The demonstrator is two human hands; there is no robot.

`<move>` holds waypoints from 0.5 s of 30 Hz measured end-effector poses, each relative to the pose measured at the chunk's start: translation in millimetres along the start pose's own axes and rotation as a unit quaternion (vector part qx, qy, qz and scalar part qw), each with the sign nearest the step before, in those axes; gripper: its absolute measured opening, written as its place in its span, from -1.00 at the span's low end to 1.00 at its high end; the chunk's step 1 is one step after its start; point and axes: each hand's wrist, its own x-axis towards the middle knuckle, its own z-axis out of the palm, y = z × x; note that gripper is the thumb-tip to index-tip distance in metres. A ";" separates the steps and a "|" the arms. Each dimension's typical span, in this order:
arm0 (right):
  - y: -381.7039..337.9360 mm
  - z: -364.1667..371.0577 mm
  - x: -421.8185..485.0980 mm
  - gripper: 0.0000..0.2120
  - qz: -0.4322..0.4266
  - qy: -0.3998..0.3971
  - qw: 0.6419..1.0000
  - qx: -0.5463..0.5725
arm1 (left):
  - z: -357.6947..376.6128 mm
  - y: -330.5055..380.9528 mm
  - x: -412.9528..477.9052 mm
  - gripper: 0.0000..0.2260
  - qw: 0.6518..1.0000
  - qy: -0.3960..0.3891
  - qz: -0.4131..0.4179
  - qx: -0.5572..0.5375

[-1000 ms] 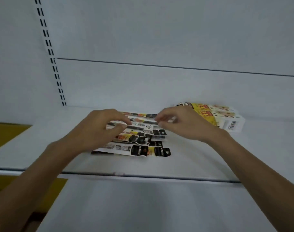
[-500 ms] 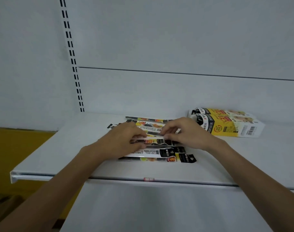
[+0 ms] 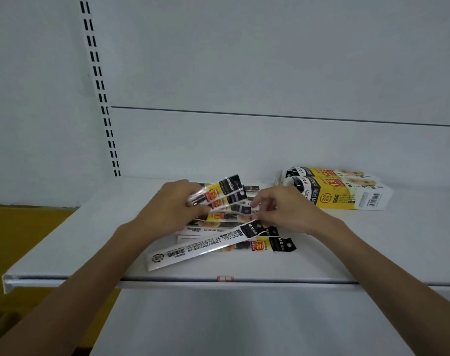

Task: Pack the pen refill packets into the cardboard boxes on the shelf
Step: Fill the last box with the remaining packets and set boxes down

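A loose pile of long pen refill packets point(image 3: 206, 246), white with black and yellow ends, lies on the white shelf point(image 3: 65, 242). My left hand point(image 3: 172, 209) grips a fanned bunch of packets point(image 3: 225, 192) lifted off the pile. My right hand point(image 3: 283, 210) pinches the black end of one packet just right of that bunch. Two yellow, black and white cardboard boxes point(image 3: 339, 192) lie side by side at the back right of the shelf, their open ends facing the hands.
The shelf's front edge point(image 3: 218, 280) runs across below the pile, with a small red tag on it. A slotted upright point(image 3: 100, 86) stands at the back left. A yellow surface point(image 3: 26, 227) shows to the left of the shelf.
My left hand has lifted a bunch of packets off the pile and fanned it upward. One white packet has slid out toward the shelf's front edge. The view has shifted slightly.
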 end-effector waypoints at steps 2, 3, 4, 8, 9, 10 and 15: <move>2.6 -1.2 1.6 -0.91 -0.012 0.046 0.997 -0.056 | -6.1 -4.5 1.1 -0.84 1.000 0.027 0.005 0.008; 0.6 -2.0 0.7 -0.91 -0.027 0.075 0.995 -0.067 | -8.6 -6.6 0.7 -0.82 0.999 0.039 0.005 0.006; -3.7 -3.5 -1.0 -0.91 -0.047 0.091 0.993 -0.057 | -10.9 -7.2 -0.2 -0.81 0.999 0.050 0.004 0.000; -29.5 -1.9 -14.5 -0.73 -0.125 -0.044 0.991 0.001 | -16.7 -4.1 -6.7 -0.77 0.995 0.088 -0.018 -0.054; -31.7 2.4 -14.5 -0.71 -0.146 -0.077 0.986 -0.027 | -17.6 -2.9 -8.4 -0.81 0.993 0.090 -0.026 -0.072; -32.6 6.5 -12.9 -0.72 -0.168 -0.089 0.980 -0.058 | -18.3 -1.8 -10.2 -0.86 0.991 0.089 -0.033 -0.097; -30.4 8.1 -2.8 -0.78 -0.145 0.032 0.982 -0.112 | -24.0 2.0 -16.6 -0.90 0.977 0.100 -0.066 -0.175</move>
